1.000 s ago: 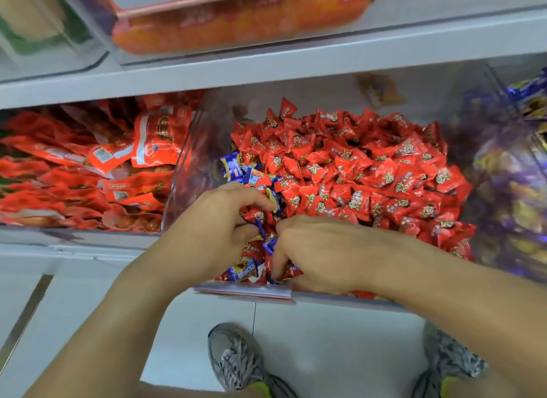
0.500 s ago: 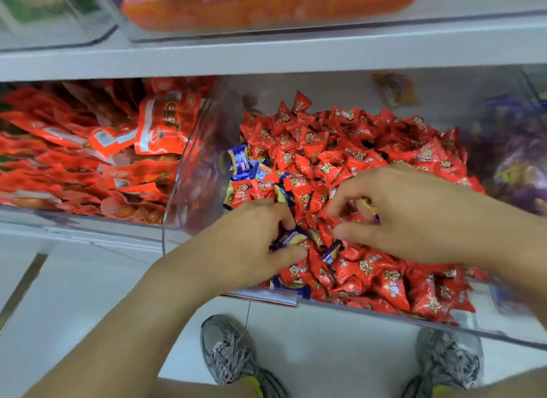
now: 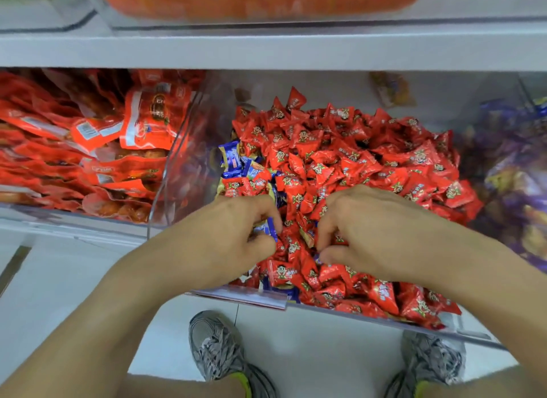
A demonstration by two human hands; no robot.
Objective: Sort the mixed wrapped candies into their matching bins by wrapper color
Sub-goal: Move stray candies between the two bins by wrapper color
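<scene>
A clear plastic bin (image 3: 174,172) on the shelf holds a heap of red wrapped candies (image 3: 355,160). Several blue wrapped candies (image 3: 236,163) lie mixed in at its left side. My left hand (image 3: 231,240) is inside the front of the bin, its fingers curled round blue wrapped candies (image 3: 268,228). Just right of it, my right hand (image 3: 364,234) digs into the red heap, thumb and fingers pinching at candies; which candy it pinches is hidden by the fingers.
Left of the candy bin is a bin of orange-red snack packets (image 3: 88,148). A bin of purple wrapped candies (image 3: 515,172) stands at the right. An upper shelf (image 3: 266,51) carries another orange-filled bin. Below are white floor tiles and my grey shoes (image 3: 219,350).
My right hand has come back from the middle of the red heap toward the bin's front, close beside my left hand. My left hand has stayed put, still holding blue candies.
</scene>
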